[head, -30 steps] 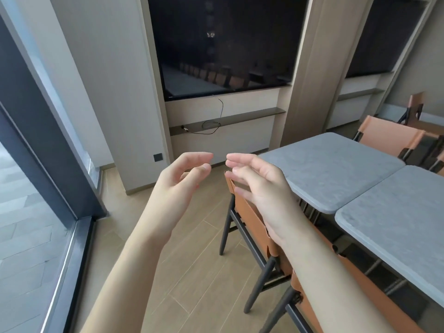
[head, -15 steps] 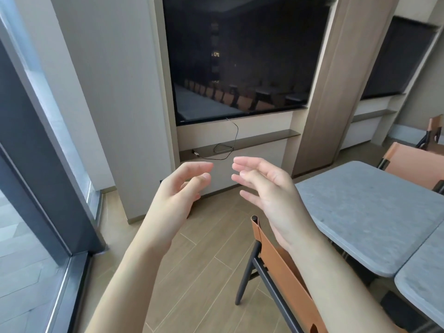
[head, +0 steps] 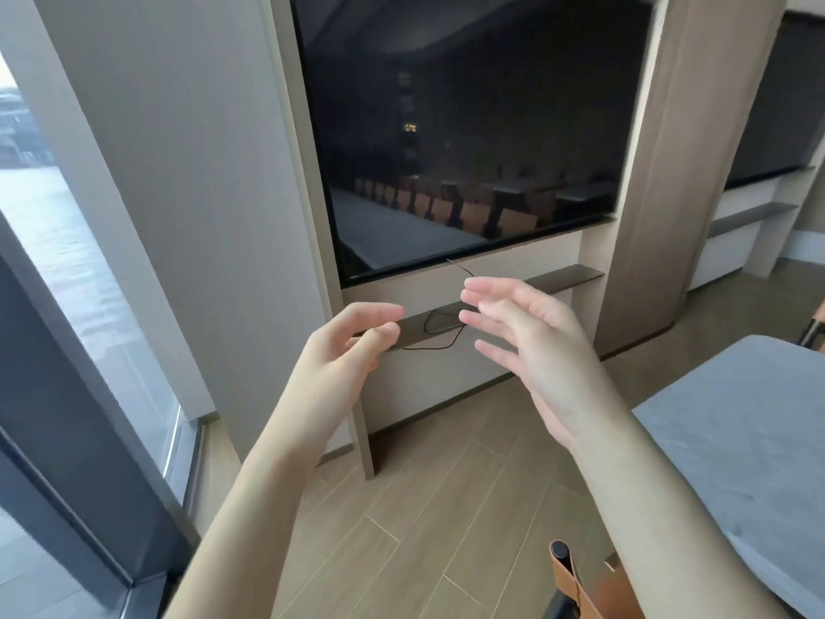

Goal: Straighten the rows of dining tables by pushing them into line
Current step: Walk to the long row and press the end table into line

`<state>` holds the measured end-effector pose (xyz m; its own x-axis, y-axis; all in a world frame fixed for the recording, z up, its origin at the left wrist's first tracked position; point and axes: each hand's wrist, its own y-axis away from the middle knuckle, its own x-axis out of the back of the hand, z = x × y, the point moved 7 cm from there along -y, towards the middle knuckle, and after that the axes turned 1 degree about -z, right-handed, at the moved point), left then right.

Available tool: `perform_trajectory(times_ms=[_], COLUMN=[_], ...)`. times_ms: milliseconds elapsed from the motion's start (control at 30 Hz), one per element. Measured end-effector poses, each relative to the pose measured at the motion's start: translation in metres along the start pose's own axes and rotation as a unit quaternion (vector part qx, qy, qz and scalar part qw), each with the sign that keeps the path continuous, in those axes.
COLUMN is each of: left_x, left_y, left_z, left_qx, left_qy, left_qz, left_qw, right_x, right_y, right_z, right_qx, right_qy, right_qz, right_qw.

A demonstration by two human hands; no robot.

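A grey stone-look dining table (head: 741,435) shows at the right edge, only its near-left part in view. Both my hands are raised in the air in front of me, apart from the table. My left hand (head: 348,346) has loosely curled fingers and holds nothing. My right hand (head: 531,346) is spread with relaxed fingers, palm facing left, also holding nothing. The top of an orange chair back (head: 576,583) with a dark frame pokes up at the bottom, left of the table.
A large dark screen (head: 464,140) fills the wall ahead, with a low shelf (head: 553,279) and a loose black cable (head: 439,323) under it. A floor-to-ceiling window (head: 58,270) runs along the left. Wood plank floor (head: 428,507) lies between the wall and table.
The view has swung up and left toward the wall. The tables and chairs slid to the right and bottom edges. Both hands stay raised and empty, slightly farther apart.
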<state>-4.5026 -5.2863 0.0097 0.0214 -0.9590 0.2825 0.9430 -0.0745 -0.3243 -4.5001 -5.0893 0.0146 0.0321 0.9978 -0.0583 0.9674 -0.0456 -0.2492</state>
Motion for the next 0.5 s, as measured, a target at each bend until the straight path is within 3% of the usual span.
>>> perform_trajectory(times_ms=[300, 500], left_x=[0.039, 0.063], left_y=[-0.127, -0.199], left_z=[-0.053, -0.088], left_qx=[0.005, 0.013], left_qy=[0.043, 0.028], left_qz=[0.085, 0.095], left_qw=[0.995, 0.995], right_x=[0.007, -0.007], right_y=[-0.122, -0.189], right_z=[0.035, 0.068], right_qx=[-0.023, -0.038], right_qy=[0.007, 0.007], right_qz=[0.022, 0.042], right_qw=[0.999, 0.998])
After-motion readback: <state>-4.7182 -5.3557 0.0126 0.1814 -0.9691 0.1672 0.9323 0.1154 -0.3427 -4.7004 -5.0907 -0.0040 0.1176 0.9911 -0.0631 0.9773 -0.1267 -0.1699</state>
